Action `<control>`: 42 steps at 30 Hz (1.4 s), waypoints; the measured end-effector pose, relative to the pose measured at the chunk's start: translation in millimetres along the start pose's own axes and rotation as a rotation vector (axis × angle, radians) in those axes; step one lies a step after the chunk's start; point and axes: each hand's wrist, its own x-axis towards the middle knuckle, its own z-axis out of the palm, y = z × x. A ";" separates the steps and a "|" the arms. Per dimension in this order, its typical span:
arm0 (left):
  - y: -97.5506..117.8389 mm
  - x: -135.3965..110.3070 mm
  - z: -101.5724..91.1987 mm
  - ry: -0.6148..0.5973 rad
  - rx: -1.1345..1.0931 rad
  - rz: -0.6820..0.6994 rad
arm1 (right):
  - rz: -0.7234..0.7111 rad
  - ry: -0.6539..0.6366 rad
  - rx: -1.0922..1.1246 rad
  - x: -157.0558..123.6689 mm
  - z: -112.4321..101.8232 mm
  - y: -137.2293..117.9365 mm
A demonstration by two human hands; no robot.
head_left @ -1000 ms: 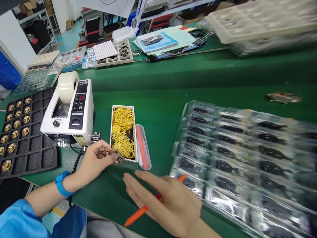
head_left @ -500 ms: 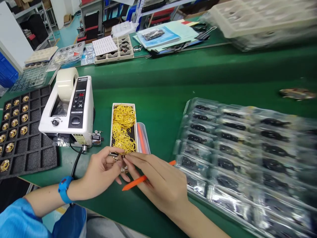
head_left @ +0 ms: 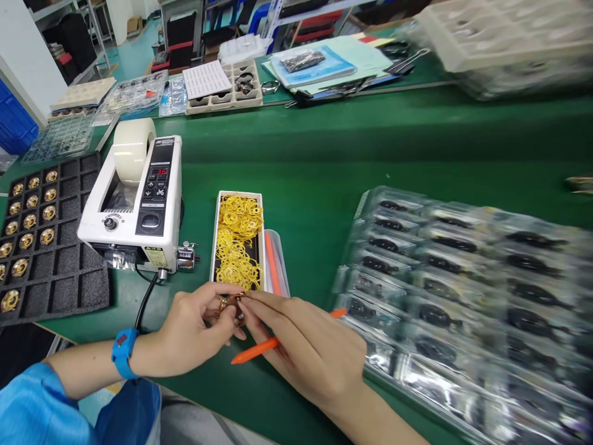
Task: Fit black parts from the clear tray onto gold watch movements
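My left hand (head_left: 199,324), with a blue band on its wrist, is closed around a small gold-coloured metal watch case (head_left: 238,301), largely hidden by fingers. My right hand (head_left: 308,346) meets it there, its thumb and fingertips pinched at the part's edge. An orange pointed stick (head_left: 254,352) passes through the right hand, tip toward the lower left. Just beyond the fingertips stands a white box (head_left: 214,247) full of thin yellow rings (head_left: 238,241). Beside that box lies a clear plastic case (head_left: 278,262) with another orange strip.
On the left stands a white tape dispenser (head_left: 157,185), its cable running toward me. A black foam tray (head_left: 69,247) holds several gold round parts. Clear trays (head_left: 440,290) with dark items in plastic spread on the right. Papers (head_left: 324,65) and beige trays (head_left: 504,37) line the back.
The view has shifted slightly, so everything sits a little further right in the frame. Both hands stay together at the watch case, which shows a little differently between the fingers.
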 end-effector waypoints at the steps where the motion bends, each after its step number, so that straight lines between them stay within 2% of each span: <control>1: 0.2 -0.5 0.3 0.002 0.008 0.014 | 0.004 0.002 -0.007 0.0 -0.3 -0.8; 8: 1.2 -1.6 2.1 0.033 0.055 0.115 | 0.011 0.059 -0.043 0.9 1.0 -5.7; 17: 3.3 -1.8 2.7 0.049 0.064 0.102 | 0.036 0.076 -0.027 1.5 4.5 -7.9; 20: 4.6 -1.6 3.1 0.050 -0.001 0.051 | 0.062 0.083 -0.027 1.0 4.6 -8.7; 27: 7.6 5.7 0.0 0.042 -0.228 -0.164 | 0.089 0.032 -0.008 1.2 4.6 -9.8; 30: 9.7 10.2 -4.2 0.050 -0.260 -0.183 | 0.158 -0.003 0.091 1.7 1.7 -10.4; 35: 17.5 16.0 -12.2 0.063 -0.258 -0.171 | 0.457 -0.063 0.362 7.5 -10.3 -3.3; 37: 20.7 17.1 -13.8 0.043 -0.281 -0.183 | 0.517 -0.127 0.436 10.3 -12.3 1.4; 40: 23.1 17.1 -14.2 -0.020 -0.322 -0.228 | 0.432 -0.226 0.528 11.5 -9.8 5.4; 42: 23.1 16.6 -14.3 -0.056 -0.319 -0.261 | 0.346 -0.236 0.542 10.0 -6.8 5.4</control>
